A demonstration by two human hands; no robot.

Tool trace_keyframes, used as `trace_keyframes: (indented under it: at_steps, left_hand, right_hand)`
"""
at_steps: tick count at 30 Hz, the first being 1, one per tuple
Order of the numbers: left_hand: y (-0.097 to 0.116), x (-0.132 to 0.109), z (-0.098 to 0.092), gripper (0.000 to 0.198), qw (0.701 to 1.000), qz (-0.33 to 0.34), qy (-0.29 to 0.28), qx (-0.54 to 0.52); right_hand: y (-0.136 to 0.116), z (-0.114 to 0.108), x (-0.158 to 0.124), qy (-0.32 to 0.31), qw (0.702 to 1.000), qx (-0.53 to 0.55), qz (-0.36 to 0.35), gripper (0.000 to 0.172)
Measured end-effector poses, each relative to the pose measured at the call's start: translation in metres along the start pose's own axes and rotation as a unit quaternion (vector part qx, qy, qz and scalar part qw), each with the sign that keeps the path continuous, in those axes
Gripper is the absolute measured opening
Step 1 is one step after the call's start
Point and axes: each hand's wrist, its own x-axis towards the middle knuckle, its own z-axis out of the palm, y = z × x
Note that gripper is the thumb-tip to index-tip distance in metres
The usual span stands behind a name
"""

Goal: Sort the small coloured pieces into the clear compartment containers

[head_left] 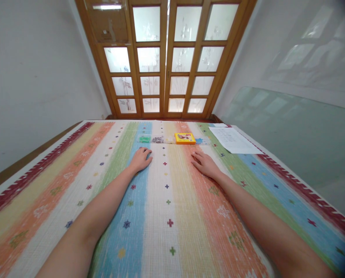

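Striped cloth (157,216) spreads between left hand (140,159) and right hand (204,163), set well apart, fingers loosely open, holding nothing. Beyond them, short of the cloth's far edge, a yellow box (185,138) lies amid clear packets (145,139), their contents hard to make out. Print on the paper (234,139) is unreadable; the forearms (105,203) are cut off below.

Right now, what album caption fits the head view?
Left hand and right hand rest on striped cloth near yellow box.
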Motion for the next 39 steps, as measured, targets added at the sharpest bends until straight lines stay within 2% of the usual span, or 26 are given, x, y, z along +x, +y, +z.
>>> trace_keyframes:
  at_steps: [7, 12, 17, 21, 27, 30, 34, 39]
  left_hand:
    - [0.012, -0.001, -0.002, 0.053, 0.999, 0.015, -0.032, 0.038]
    - [0.019, 0.003, -0.002, 0.068, 0.993, -0.031, -0.103, 0.045]
    - [0.018, 0.005, -0.004, 0.073, 0.990, -0.033, -0.127, 0.049]
    - [0.014, 0.005, -0.001, 0.076, 0.990, -0.029, -0.130, 0.048]
    - [0.010, 0.011, 0.001, 0.073, 0.991, -0.025, -0.124, 0.052]
    - [0.008, 0.017, 0.003, 0.072, 0.989, -0.026, -0.132, 0.055]
    - [0.003, 0.022, 0.005, 0.071, 0.990, -0.019, -0.130, 0.052]
    - [0.000, 0.023, 0.007, 0.073, 0.989, -0.017, -0.140, 0.051]
  right_hand:
    - [-0.008, -0.002, 0.001, -0.004, 1.000, -0.014, 0.017, 0.046]
    - [-0.011, -0.006, 0.001, -0.019, 0.999, -0.024, 0.021, 0.046]
    - [-0.010, -0.012, 0.008, -0.034, 0.999, -0.013, 0.024, 0.042]
    - [-0.002, -0.014, 0.024, -0.039, 0.999, 0.007, 0.029, 0.040]
    - [0.011, -0.007, 0.060, 0.054, 0.990, -0.025, 0.130, 0.052]
    - [0.014, -0.002, 0.078, 0.073, 0.982, -0.045, 0.171, 0.060]
    - [0.017, 0.007, 0.094, 0.058, 0.975, -0.059, 0.206, 0.065]
    - [0.018, 0.021, 0.098, 0.022, 0.974, -0.080, 0.210, 0.065]
